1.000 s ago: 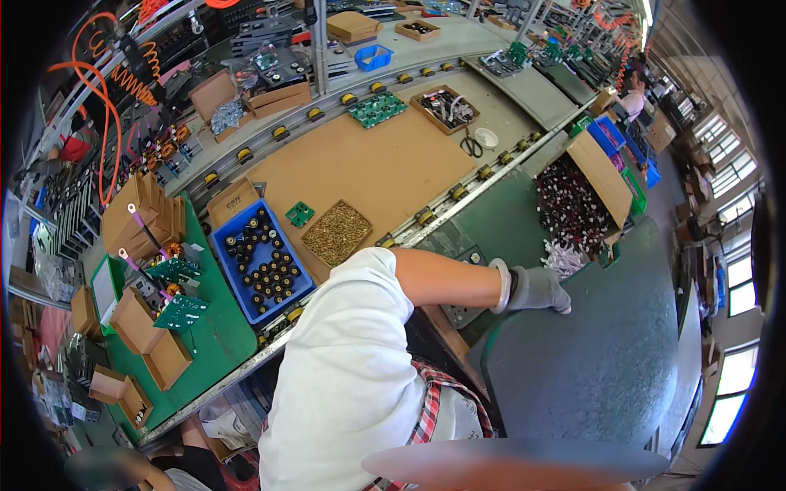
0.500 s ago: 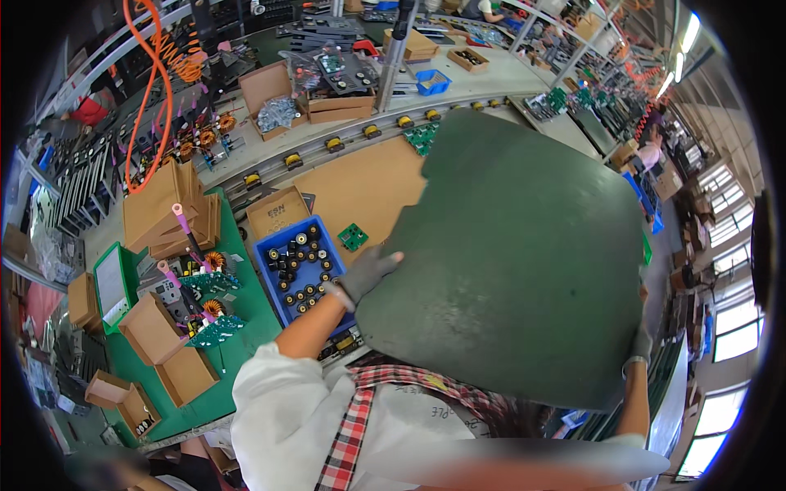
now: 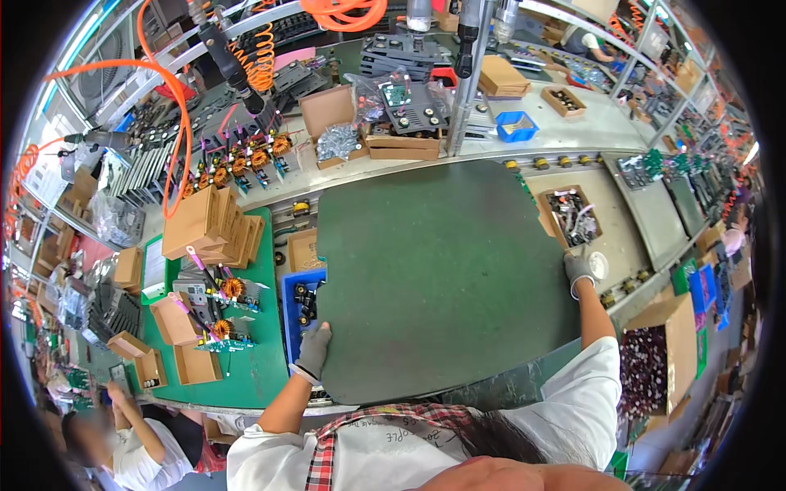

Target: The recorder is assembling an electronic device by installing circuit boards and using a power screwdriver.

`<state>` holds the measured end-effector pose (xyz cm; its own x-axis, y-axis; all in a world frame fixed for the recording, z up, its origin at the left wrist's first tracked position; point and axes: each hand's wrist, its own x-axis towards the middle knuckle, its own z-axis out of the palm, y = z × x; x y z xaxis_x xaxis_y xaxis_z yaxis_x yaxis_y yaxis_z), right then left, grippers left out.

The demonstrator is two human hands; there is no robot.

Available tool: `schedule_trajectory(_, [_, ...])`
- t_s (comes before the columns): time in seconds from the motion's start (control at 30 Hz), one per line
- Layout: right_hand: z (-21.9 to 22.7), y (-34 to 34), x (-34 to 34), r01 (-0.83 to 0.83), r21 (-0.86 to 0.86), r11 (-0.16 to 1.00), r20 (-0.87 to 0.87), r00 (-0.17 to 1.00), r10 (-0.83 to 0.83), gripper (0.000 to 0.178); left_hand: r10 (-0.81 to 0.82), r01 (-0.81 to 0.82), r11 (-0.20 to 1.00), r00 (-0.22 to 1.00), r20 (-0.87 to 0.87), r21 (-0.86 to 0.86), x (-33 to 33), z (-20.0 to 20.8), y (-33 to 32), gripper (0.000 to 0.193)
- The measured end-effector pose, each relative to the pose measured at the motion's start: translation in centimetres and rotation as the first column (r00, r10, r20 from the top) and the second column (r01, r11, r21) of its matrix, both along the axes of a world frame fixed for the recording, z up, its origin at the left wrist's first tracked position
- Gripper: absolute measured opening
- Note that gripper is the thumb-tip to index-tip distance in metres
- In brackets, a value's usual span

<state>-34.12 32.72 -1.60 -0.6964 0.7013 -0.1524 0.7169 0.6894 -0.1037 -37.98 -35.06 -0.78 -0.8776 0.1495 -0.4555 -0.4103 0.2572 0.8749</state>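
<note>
A large dark green board (image 3: 442,278) with rounded corners lies level in front of me, over the work line. My left hand (image 3: 313,350), in a grey glove, is closed on its left edge near the front corner. On the far right edge my right hand (image 3: 578,266), gloved too, grips the board. Beside my left hand a blue bin (image 3: 288,307) with small black round parts shows partly; the board hides the rest. A carton of wrapped parts (image 3: 596,233) and a white round item (image 3: 598,265) sit just past my right hand.
On the green mat at left are circuit assemblies (image 3: 232,335), stacked cardboard boxes (image 3: 214,229) and small open cartons (image 3: 196,364). A roller track (image 3: 565,162) runs behind the board, near a metal post (image 3: 468,98). Another person (image 3: 147,438) is at lower left.
The board has come down from a tilted, raised position to lie level and now covers most of the blue bin. My right hand has moved from low right to its far right edge.
</note>
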Motion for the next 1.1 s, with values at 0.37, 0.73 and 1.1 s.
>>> schedule_trajectory(0.37, [0.1, -0.4, -0.4, 0.108, -0.129, 0.986, -0.100, 0.988, -0.121, 0.037, -0.435, 0.385, 0.667, 0.896, 0.087, -0.638, 0.3, 0.3, 10.9, 0.047])
schedule_trajectory(0.73, [-3.9, -27.2, 3.0, -0.645, -0.035, 0.763, -0.435, 0.698, 0.570, 0.051, 0.191, -0.501, 0.544, 0.855, -0.481, -0.673, 2.4, 5.8, -2.2, 0.044])
schedule_trajectory(1.1, [-4.5, -33.2, 4.8, -0.629, 0.255, 0.735, -0.257, 0.688, 0.678, 0.057, 0.193, -0.499, 0.645, 0.839, -0.509, -0.578, -6.1, 14.2, -13.5, 0.035])
